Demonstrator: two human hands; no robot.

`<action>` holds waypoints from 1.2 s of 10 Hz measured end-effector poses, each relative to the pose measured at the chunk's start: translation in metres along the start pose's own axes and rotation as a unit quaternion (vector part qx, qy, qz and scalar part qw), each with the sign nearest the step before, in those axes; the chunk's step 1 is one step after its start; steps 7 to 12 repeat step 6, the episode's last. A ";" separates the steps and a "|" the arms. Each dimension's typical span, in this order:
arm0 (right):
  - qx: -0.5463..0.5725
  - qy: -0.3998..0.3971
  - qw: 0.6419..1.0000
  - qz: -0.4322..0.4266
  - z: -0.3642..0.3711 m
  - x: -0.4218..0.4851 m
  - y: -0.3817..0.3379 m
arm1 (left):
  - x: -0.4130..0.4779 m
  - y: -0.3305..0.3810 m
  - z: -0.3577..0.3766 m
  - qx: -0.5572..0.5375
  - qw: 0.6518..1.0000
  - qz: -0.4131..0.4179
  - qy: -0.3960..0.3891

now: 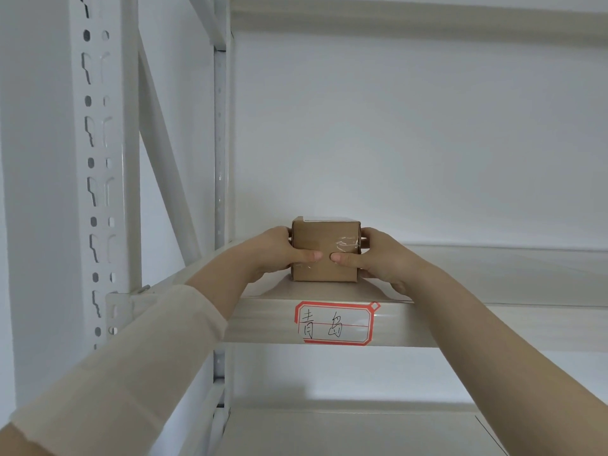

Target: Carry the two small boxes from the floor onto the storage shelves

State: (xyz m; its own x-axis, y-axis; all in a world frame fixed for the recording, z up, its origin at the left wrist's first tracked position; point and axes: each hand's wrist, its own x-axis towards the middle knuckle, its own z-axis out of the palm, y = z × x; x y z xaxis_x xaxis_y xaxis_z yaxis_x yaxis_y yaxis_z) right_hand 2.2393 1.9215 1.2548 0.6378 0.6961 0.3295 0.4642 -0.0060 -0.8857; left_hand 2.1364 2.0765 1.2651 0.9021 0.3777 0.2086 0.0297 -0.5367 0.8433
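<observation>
A small brown cardboard box (324, 238), sealed with clear tape and bearing a white label on top, rests near the front edge of a white metal shelf (493, 278). My left hand (279, 253) grips its left side with the thumb across the front face. On the opposite side my right hand (378, 258) holds the box, its thumb also on the front and meeting the left thumb. Only one box is in view.
A red-bordered label with handwritten characters (335, 322) is stuck on the shelf's front beam. A perforated white upright (98, 179) stands at the left, with a diagonal brace behind it. A lower shelf (362, 432) lies below, and another beam runs overhead.
</observation>
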 end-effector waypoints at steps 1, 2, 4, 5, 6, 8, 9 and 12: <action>0.008 -0.007 1.000 0.006 -0.002 0.002 0.001 | 0.002 0.000 0.000 -0.002 1.000 -0.001 -0.007; 0.016 -0.010 1.000 0.008 -0.002 0.002 0.000 | 0.001 0.000 0.001 -0.005 1.000 -0.004 -0.002; -0.013 0.009 0.999 0.040 0.002 -0.004 -0.001 | -0.012 0.000 -0.004 0.051 0.998 -0.036 -0.006; -0.041 0.034 0.998 0.039 0.001 -0.013 -0.003 | -0.016 -0.004 -0.009 0.048 0.997 -0.052 0.017; -0.060 0.051 0.996 0.034 0.004 -0.034 -0.010 | -0.033 -0.006 -0.012 0.004 0.999 -0.041 0.034; -0.060 0.051 0.996 0.034 0.004 -0.034 -0.010 | -0.033 -0.006 -0.012 0.004 0.999 -0.041 0.034; -0.060 0.051 0.996 0.034 0.004 -0.034 -0.010 | -0.033 -0.006 -0.012 0.004 0.999 -0.041 0.034; -0.060 0.051 0.996 0.034 0.004 -0.034 -0.010 | -0.033 -0.006 -0.012 0.004 0.999 -0.041 0.034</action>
